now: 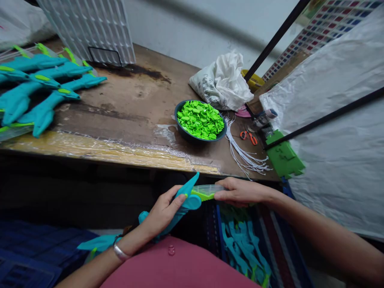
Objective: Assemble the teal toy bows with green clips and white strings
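Pink shirt [186, 266] closest; worktop [129, 104] beyond. Teal part [192, 203] held in front, bowl [195, 138] on worktop past it, prob. for easy reach. L hand [166, 210] curled round teal, R hand [237, 191] gripping clear-green end [204, 192], prob. to steady it. Green bits [201, 120] fill bowl.

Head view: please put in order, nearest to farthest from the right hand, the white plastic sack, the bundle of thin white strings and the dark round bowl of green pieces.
1. Bundle of strings, beyond the right hand.
2. Dark bowl, left of the strings.
3. White sack, behind the bowl.
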Motion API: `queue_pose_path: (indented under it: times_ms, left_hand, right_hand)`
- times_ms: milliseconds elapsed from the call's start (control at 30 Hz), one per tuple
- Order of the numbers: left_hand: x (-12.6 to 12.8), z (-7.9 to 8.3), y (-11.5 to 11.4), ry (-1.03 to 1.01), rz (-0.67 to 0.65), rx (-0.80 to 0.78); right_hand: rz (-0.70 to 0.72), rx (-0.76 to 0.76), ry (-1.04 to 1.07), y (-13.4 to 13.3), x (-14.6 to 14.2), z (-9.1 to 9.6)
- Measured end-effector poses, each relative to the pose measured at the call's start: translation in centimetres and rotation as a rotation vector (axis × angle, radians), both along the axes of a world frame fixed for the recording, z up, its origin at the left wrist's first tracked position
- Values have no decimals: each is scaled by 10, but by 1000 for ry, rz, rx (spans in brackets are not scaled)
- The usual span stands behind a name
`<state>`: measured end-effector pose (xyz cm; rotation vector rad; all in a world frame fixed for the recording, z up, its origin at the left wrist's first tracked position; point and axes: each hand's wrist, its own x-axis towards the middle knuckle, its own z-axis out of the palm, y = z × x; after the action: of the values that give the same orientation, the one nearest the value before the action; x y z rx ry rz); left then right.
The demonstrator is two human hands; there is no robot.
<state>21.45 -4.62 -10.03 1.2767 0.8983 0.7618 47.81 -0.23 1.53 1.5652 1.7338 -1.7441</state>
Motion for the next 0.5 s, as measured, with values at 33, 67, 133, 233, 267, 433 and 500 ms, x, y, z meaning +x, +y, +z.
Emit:
queue_pose_path:
  times_ms: [33,67,133,233,267,433,500]
  left_hand:
    - [-6,2,2,14,1,9]
    - [-13,4,4,29,15,27]
    - [-33,6,5,43,80,52]
    - [-70,3,-1,21,112,-49]
    - [-81,0,-5,15,92,-108]
    - [-101,-33,-33,21,37,-382]
    - [-95,-43,-42,-33,54,-461]
  right_hand:
    - [-42,25,41,-2,1,-4]
    - [-82,52,72,-6,2,-9]
    - [-163,101,107,-15,7,-21]
    - [-289,149,168,-28,15,-41]
    - [-329,160,202,-32,16,-47]
    - [-463,236,377,-39,12,-60]
    - [-490,248,429,-38,7,-59]
